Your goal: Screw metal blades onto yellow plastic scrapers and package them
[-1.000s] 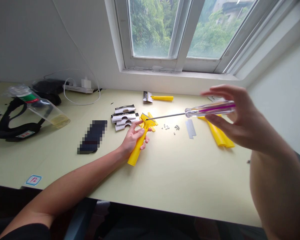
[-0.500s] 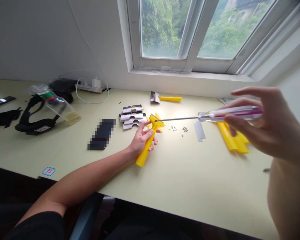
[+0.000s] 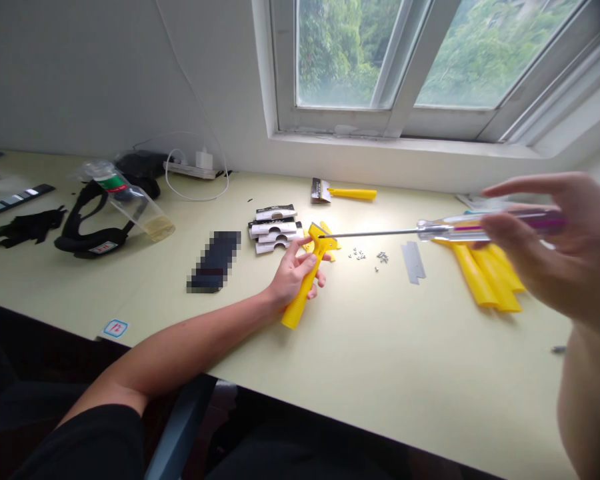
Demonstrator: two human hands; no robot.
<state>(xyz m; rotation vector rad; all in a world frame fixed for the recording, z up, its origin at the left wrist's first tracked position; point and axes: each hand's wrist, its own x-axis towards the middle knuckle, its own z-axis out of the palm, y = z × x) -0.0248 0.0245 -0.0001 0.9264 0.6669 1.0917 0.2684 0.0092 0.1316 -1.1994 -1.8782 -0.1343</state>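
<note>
My left hand (image 3: 293, 277) is closed around a yellow scraper (image 3: 300, 297), its handle slanting down toward the table's front edge and its head pointing up. In my right hand (image 3: 545, 247) is a screwdriver (image 3: 450, 230) with a clear and purple handle, held level. The shaft's tip meets the scraper's head. Small nuts (image 3: 359, 254) and screws (image 3: 383, 257) lie to the right of the scraper, with a flat metal blade (image 3: 413, 262) beyond them. Other yellow pieces sit partly hidden behind the scraper's head.
Several yellow handles (image 3: 485, 277) lie under my right hand. Black-and-white sleeves (image 3: 275, 230) are stacked behind my left hand. A scraper with a covered head (image 3: 350, 193) lies near the window. To the left are a pixelated dark object (image 3: 215, 262), a bottle (image 3: 135, 207) and a black strap (image 3: 90, 243).
The whole scene has shifted right and slightly up as my head turned left. My right hand's fingers have changed position around the screwdriver handle; its tip stays at the scraper's head.
</note>
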